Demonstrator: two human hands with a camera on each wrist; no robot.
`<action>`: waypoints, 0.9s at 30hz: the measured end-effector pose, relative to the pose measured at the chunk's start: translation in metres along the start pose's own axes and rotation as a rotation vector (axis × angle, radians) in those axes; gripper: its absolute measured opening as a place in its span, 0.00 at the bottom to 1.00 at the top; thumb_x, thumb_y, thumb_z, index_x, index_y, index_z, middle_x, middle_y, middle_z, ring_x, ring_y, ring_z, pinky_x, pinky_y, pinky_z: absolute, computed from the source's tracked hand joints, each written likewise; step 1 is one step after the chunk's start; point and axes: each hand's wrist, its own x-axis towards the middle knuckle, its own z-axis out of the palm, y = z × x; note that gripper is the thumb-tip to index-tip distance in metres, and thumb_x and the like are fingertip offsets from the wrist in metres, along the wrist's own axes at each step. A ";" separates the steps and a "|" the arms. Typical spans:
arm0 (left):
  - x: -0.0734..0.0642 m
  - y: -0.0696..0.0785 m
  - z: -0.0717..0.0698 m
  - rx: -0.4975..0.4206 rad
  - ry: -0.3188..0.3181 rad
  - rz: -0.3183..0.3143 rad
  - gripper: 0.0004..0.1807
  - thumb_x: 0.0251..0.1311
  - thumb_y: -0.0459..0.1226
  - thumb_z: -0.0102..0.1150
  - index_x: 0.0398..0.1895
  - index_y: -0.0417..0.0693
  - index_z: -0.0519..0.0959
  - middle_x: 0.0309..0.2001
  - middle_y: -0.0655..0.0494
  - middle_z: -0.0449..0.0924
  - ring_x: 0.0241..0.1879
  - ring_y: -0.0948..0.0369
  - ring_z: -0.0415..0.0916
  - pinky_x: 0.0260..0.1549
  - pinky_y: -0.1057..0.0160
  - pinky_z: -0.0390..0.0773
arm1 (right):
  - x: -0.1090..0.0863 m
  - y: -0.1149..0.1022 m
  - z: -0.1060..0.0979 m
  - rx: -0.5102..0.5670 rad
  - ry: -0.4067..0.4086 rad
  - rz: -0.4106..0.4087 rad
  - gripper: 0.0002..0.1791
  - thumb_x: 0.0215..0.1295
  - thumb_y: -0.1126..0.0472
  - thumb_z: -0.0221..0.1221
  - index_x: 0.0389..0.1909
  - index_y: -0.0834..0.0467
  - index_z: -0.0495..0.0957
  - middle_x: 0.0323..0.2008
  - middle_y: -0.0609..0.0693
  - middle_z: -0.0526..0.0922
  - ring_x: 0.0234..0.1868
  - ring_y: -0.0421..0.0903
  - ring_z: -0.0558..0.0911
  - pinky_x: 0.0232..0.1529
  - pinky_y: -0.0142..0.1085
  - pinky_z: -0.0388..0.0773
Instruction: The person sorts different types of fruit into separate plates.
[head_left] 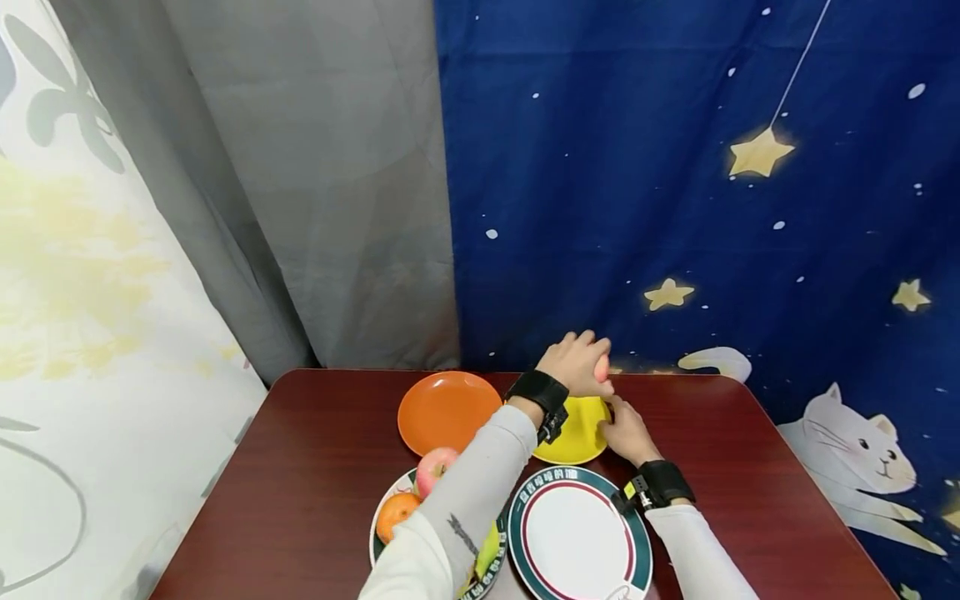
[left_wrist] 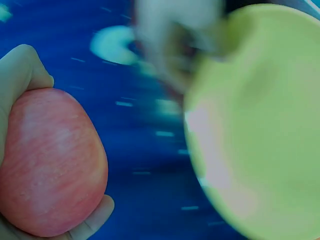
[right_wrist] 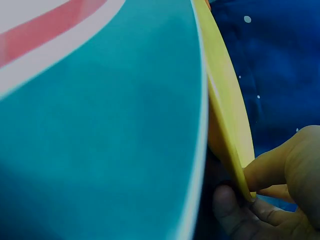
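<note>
My left hand holds a pink-red apple, its fingers curled round the fruit. In the head view that hand is above the far part of a yellow plate, and only a sliver of the apple shows past the fingers. At the plate's right edge, my right hand pinches the rim between thumb and fingers, as the right wrist view shows. Nearer to me lies a white plate with a dark green patterned rim, partly under the right wrist.
An orange plate lies at the back left of the brown table. In front of it another green-rimmed dish bears an apple, an orange and green-yellow fruit, partly covered by my left sleeve. Curtains hang behind the table.
</note>
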 end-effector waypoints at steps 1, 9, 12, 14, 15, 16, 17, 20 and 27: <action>0.001 -0.001 0.013 0.017 -0.015 -0.030 0.35 0.59 0.63 0.69 0.68 0.64 0.75 0.62 0.59 0.78 0.54 0.57 0.78 0.48 0.60 0.85 | 0.000 0.000 0.001 -0.001 -0.002 -0.003 0.32 0.70 0.71 0.55 0.73 0.77 0.62 0.66 0.79 0.71 0.65 0.73 0.75 0.67 0.64 0.74; -0.012 -0.005 0.080 0.096 -0.149 -0.136 0.37 0.59 0.64 0.70 0.71 0.67 0.76 0.66 0.59 0.78 0.61 0.55 0.77 0.50 0.60 0.86 | -0.002 -0.004 0.005 0.012 -0.007 0.038 0.31 0.74 0.70 0.55 0.75 0.75 0.62 0.66 0.76 0.73 0.63 0.69 0.77 0.67 0.61 0.76; -0.013 0.000 0.088 0.105 -0.161 -0.142 0.38 0.60 0.63 0.70 0.73 0.67 0.75 0.68 0.59 0.77 0.63 0.55 0.77 0.50 0.58 0.86 | -0.003 -0.002 0.003 0.014 -0.003 0.053 0.31 0.75 0.70 0.55 0.75 0.74 0.61 0.66 0.75 0.72 0.65 0.69 0.77 0.68 0.60 0.76; -0.015 0.000 0.090 0.110 -0.162 -0.149 0.38 0.60 0.63 0.70 0.73 0.68 0.75 0.69 0.59 0.76 0.63 0.55 0.76 0.51 0.58 0.86 | -0.002 -0.002 0.003 0.007 -0.003 0.046 0.31 0.75 0.70 0.54 0.75 0.75 0.60 0.67 0.76 0.72 0.65 0.69 0.77 0.68 0.61 0.76; -0.015 0.001 0.090 0.112 -0.164 -0.152 0.38 0.60 0.63 0.71 0.73 0.68 0.74 0.69 0.59 0.76 0.63 0.55 0.76 0.51 0.58 0.86 | -0.002 -0.002 0.003 0.006 -0.003 0.046 0.31 0.75 0.70 0.54 0.75 0.75 0.60 0.67 0.76 0.72 0.65 0.69 0.77 0.68 0.60 0.76; -0.016 0.001 0.091 0.114 -0.166 -0.153 0.38 0.60 0.63 0.71 0.73 0.68 0.74 0.69 0.60 0.76 0.63 0.56 0.76 0.52 0.58 0.86 | -0.002 -0.002 0.003 0.004 -0.002 0.045 0.31 0.75 0.70 0.54 0.75 0.75 0.60 0.67 0.76 0.72 0.66 0.70 0.77 0.68 0.60 0.76; -0.016 0.002 0.091 0.116 -0.163 -0.153 0.38 0.60 0.63 0.71 0.73 0.69 0.74 0.69 0.60 0.77 0.63 0.56 0.76 0.52 0.58 0.85 | -0.002 -0.001 0.003 0.003 -0.001 0.045 0.31 0.75 0.70 0.54 0.76 0.74 0.60 0.67 0.76 0.72 0.66 0.70 0.77 0.68 0.60 0.76; -0.016 0.003 0.092 0.127 -0.160 -0.147 0.38 0.60 0.63 0.71 0.73 0.69 0.74 0.69 0.60 0.76 0.63 0.56 0.76 0.53 0.57 0.85 | -0.003 -0.001 0.004 0.003 0.004 0.046 0.31 0.76 0.70 0.55 0.76 0.74 0.61 0.68 0.76 0.71 0.66 0.70 0.76 0.68 0.61 0.75; -0.015 0.003 0.091 0.134 -0.202 -0.145 0.42 0.59 0.66 0.70 0.75 0.69 0.72 0.71 0.60 0.74 0.69 0.57 0.72 0.62 0.53 0.80 | -0.004 -0.001 0.004 -0.001 0.009 0.043 0.31 0.75 0.70 0.55 0.75 0.75 0.61 0.68 0.76 0.71 0.67 0.71 0.76 0.68 0.61 0.76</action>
